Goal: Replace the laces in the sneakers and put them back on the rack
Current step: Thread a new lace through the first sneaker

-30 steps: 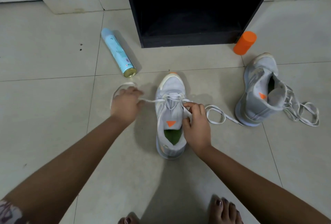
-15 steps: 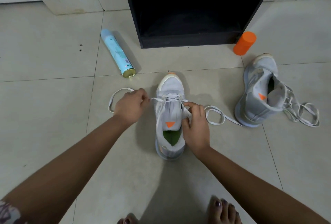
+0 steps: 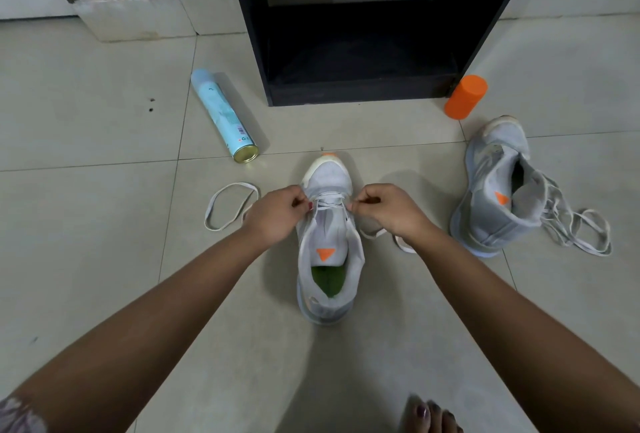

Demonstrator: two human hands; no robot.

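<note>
While the sneaker (image 3: 327,242) stands in the middle of the frame on the floor (image 3: 104,259), toe pointing up toward the rack (image 3: 363,34), both hands have closed in on its lowest eyelets. A second ago the left hand (image 3: 273,216) was out to the left, drawing the lace (image 3: 329,196) taut, and the right hand (image 3: 388,210) lay against the sneaker's side near the tongue. Now each sits at one side of the toe end. The left fingers (image 3: 298,198) are curled and pinch the lace at the left eyelet, and the right fingers (image 3: 363,197) pinch it at the right one. Slack lies in a loop left of the left hand, and more shows under the right wrist.

This suggests the first row has just been pulled snug and the next crossing is due. The upper eyelets look unlaced, so most of this shoe remains. The second sneaker (image 3: 498,190) lies at the right of the frame, its laces loose, and the rack's lower shelf appears empty.
</note>
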